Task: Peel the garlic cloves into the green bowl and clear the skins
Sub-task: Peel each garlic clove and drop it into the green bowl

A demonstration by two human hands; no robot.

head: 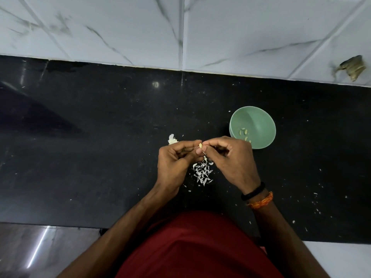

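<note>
One wide-angle camera sits on my head and looks forward and steeply down, so I see the scene almost from straight above. My red shirt (196, 247) fills the bottom middle, and both forearms run up from there to my hands, which meet just below the picture's centre: left hand (176, 161), right hand (230, 157). The view is close, at arm's reach. The black table (80, 147) crosses the whole width as a broad band. The far wall (120, 27) of white marbled tiles fills the top. The green bowl (261, 119) lies right of centre. Straight lines bow toward the edges. There is no second view.
</note>
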